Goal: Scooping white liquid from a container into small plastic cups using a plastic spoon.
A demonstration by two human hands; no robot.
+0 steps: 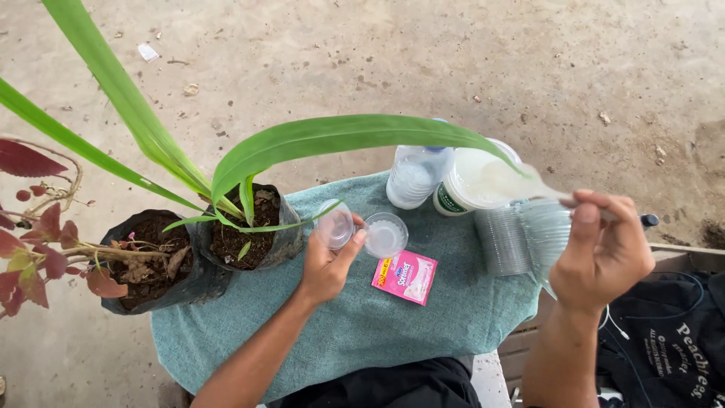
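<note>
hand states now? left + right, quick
Left hand: closed on a small clear plastic cup.
Right hand: closed around a thin dark-tipped stick-like tool; what the tool is cannot be told.

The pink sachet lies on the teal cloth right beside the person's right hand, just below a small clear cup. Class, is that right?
Not quite. In the head view the pink sachet lies on the teal cloth beside the left hand, not the right hand. It does lie just below a small clear cup.
</note>
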